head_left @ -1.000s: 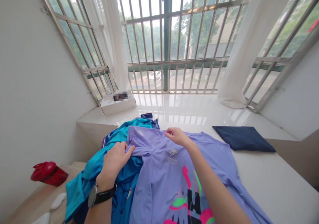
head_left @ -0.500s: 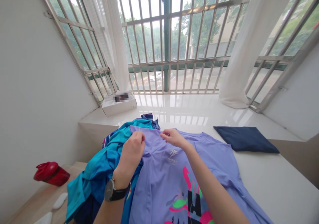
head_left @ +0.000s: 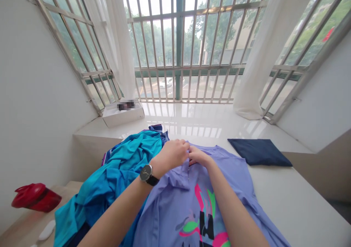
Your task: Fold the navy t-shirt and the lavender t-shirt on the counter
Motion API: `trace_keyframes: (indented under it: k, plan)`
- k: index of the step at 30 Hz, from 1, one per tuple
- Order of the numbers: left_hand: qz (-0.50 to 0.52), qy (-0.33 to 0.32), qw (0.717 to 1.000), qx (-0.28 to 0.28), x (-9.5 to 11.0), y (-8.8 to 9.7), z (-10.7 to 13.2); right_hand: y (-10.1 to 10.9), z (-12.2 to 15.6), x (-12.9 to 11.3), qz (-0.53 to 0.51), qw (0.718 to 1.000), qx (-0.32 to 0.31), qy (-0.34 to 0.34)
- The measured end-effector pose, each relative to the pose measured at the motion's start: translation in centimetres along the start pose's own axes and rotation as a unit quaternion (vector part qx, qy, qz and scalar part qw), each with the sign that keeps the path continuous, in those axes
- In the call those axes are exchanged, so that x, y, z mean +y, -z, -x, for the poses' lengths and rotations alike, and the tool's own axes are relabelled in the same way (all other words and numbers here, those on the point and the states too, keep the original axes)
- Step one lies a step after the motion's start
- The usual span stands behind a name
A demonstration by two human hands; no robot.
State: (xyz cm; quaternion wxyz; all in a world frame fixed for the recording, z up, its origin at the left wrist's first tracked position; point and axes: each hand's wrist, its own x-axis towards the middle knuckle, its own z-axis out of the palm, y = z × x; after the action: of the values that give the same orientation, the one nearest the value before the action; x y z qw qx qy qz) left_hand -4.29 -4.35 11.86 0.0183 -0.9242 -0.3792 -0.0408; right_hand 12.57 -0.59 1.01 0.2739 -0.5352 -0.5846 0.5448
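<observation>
A purple T-shirt (head_left: 167, 217) with a pink, green and black print lies spread out before me, its left side folded over toward the middle. My left hand (head_left: 174, 153), with a watch (head_left: 146, 173) on the wrist, is closed on the folded-over fabric near the collar. Right beside it, my right hand (head_left: 199, 156) has its fingers bent at the same spot on the shirt, the fingertips partly hidden. The two hands almost touch. To the left, a heap of teal and blue clothes (head_left: 128, 155) sits against the T-shirt.
A folded dark blue garment (head_left: 259, 152) rests on the white ledge (head_left: 298, 199) at the right. At the back left stands an open white box (head_left: 123, 116). A red bottle (head_left: 37, 197) lies low on the left, near a small white object (head_left: 47, 230). Barred windows and white curtains (head_left: 249, 75) close off the back.
My left hand has moved right, carrying the T-shirt's left side over toward the middle, up to my right hand. The view has shifted slightly.
</observation>
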Motion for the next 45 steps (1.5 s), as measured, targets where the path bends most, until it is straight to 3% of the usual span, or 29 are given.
trace_keyframes:
  k: [4,6,9,11,15,17,20,24,31,34,40,45]
  plan:
    - [-0.009,0.081,0.994,-0.074,-6.3,1.4,-2.8,-0.2,-1.1,0.4,0.041,0.999,-0.005,-0.005]
    - [-0.027,0.133,0.982,-0.134,-8.5,0.9,-3.9,-0.2,-1.6,0.6,0.054,0.998,-0.01,-0.001]
    - [-0.026,0.146,0.975,-0.163,-10.1,-1.2,-4.5,0.1,-2.0,0.9,0.04,0.999,-0.028,0.001]
    - [0.015,0.1,0.986,-0.132,-10.4,-3.1,-4.3,0.4,-2.0,1.0,0.02,0.999,-0.042,0.0]
    - [0.111,0.01,0.991,0.079,-10.2,-6.2,-3.5,1.2,-1.5,0.6,-0.016,0.999,-0.047,-0.001]
    - [0.135,-0.011,0.983,0.126,-9.9,-6.9,-3.3,1.7,-1.2,0.2,-0.025,0.999,-0.04,0.002]
    - [0.146,-0.021,0.987,0.063,-9.3,-7.2,-3.1,2.3,-0.9,-0.1,-0.016,0.999,-0.037,-0.004]
    - [0.083,0.0,0.996,-0.029,-9.0,-7.8,-3.1,3.6,-0.2,-0.1,0.055,0.996,-0.001,-0.063]
    - [0.032,0.01,0.998,-0.056,-9.2,-8.2,-3.2,6.8,2.1,-1.2,0.118,0.987,0.092,-0.058]
    - [0.026,0.01,0.997,-0.069,-9.0,-7.9,-3.2,6.0,1.7,-1.3,0.178,0.979,0.084,-0.053]
    - [0.052,0.001,0.996,-0.066,-9.2,-7.9,-3.1,2.6,-0.5,-0.7,0.264,0.963,0.056,-0.003]
    - [0.082,0.014,0.995,-0.047,-9.7,-8.2,-3.2,1.8,-1.1,-0.3,0.289,0.956,0.048,0.027]
